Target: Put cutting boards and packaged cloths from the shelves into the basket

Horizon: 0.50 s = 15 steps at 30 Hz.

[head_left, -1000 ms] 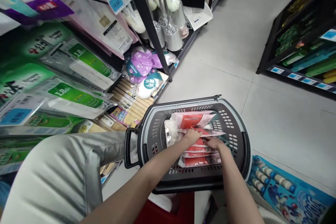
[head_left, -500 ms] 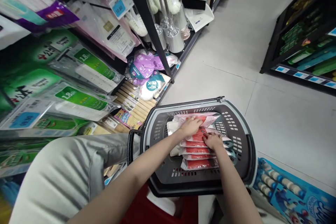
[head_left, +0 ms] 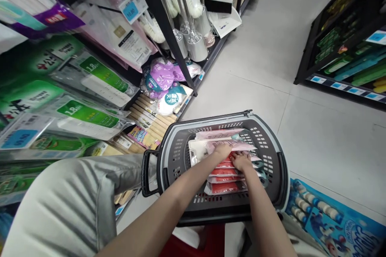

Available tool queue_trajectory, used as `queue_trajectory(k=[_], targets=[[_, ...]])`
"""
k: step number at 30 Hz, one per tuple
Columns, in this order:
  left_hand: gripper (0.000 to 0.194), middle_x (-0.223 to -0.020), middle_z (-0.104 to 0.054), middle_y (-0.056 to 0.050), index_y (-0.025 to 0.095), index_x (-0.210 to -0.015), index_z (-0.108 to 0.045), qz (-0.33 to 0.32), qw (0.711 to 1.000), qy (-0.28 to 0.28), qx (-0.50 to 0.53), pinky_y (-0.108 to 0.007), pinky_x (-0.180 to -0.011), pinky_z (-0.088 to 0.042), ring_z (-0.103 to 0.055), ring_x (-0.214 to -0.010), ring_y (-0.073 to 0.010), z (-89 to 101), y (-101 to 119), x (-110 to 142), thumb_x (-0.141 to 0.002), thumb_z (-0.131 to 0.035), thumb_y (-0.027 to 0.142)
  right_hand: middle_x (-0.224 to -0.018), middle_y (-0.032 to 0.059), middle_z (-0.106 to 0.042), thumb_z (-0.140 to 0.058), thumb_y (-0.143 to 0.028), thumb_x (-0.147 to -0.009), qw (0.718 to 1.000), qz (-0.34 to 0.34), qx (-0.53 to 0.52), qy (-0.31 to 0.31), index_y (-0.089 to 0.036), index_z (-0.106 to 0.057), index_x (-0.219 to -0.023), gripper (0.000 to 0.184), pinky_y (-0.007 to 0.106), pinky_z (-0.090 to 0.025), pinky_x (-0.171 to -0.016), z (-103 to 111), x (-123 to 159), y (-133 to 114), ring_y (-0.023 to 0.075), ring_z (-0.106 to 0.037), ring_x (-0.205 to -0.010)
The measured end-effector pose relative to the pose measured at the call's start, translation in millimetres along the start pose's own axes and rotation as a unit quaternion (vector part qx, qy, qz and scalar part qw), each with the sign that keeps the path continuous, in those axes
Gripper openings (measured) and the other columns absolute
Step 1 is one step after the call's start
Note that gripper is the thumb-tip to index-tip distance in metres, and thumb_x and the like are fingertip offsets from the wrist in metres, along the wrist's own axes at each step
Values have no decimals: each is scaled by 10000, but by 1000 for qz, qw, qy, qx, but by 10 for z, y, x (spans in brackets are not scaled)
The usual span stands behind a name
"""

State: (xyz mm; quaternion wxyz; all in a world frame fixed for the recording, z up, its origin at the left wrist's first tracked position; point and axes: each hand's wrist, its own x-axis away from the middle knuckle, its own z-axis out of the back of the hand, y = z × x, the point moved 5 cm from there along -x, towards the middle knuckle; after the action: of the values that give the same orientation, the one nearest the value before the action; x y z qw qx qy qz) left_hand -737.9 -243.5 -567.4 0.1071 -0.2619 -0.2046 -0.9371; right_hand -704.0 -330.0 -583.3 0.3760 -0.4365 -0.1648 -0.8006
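Left hand [head_left: 222, 151] and right hand [head_left: 241, 161] of the person, seen from the head, both lowered into a grey shopping basket [head_left: 174, 158] and lying close beside each other. Right hand: fingers bent and spread, their tips on the red packets [head_left: 228, 172], which are the nearer part of a row of flat plastic-wrapped packs inside the basket. Left hand: laid over the row a little farther from the body, against a pale pink packet [head_left: 243, 145]; its fingertips are hidden, so whether it pinches anything cannot be told. The packs stand in a leaning stack, one behind another, near the middle of the basket, with a white item [head_left: 196, 151] along their left side. A black handle [head_left: 146, 172] projects from the basket's left end, beside a leg in grey trousers [head_left: 66, 196]. Surroundings: at left, shelving with green-labelled packages [head_left: 87, 114], wooden rods [head_left: 147, 118], purple bagged goods [head_left: 161, 75] and white brushes [head_left: 194, 6]; beyond the basket, a pale tiled floor [head_left: 256, 82]; at upper right, a black rack [head_left: 304, 58]; at lower right, a blue printed panel [head_left: 334, 219].
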Motion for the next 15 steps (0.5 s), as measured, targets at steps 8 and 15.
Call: queue_trajectory(k=[8,15], targets=[[435,-993,-662,-65,223,-1163,-532,-93,995,-11,39,-267,-740,-462,-612,-880,-187,-51,-112,52,-781,-408,56,-1251,205,-456,-164,-320,-889,997,-28,-9,68,-106,-395,-1290,510,412,-309,-933,679,-64,182,290,-434,-1144],[282,-997,-643,-90,167,-1068,-579,-84,996,21,37,-275,-794,-449,-591,-886,-184,55,-223,172,-823,-451,222,-1374,30,-364,-220,-485,-870,998,18,-38,46,-323,-397,-1276,472,516,-185,-1006,210,-213,134,251,-300,-1252]])
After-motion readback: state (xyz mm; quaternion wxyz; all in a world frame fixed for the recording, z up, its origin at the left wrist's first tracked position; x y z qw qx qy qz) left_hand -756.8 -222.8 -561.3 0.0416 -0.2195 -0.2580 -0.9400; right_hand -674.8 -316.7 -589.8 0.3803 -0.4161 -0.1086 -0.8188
